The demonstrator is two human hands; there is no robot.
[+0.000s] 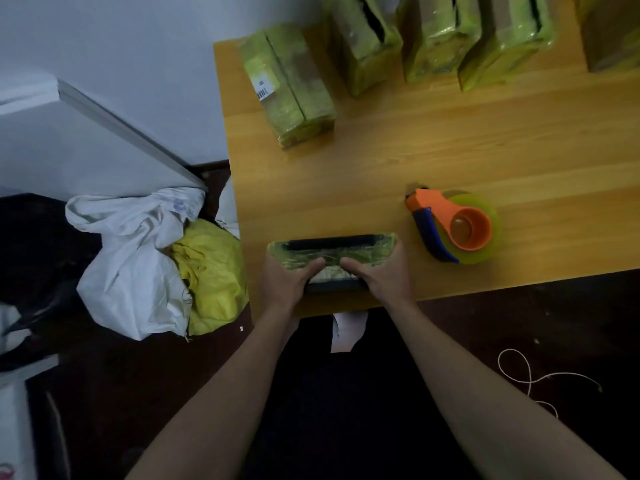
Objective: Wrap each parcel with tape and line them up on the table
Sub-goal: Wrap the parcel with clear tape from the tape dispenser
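A dark parcel partly covered in yellow-green tape stands on edge near the front edge of the wooden table. My left hand grips its left end and my right hand grips its right end, thumbs meeting on the near face. An orange and blue tape dispenser with a yellow-green roll lies on the table to the right of the parcel. Several taped yellow-green parcels stand in a row along the far edge, one of them nearest at the far left.
White sacks and a yellow bag lie on the dark floor left of the table. A white panel leans behind them. A loose white string lies on the floor at the right.
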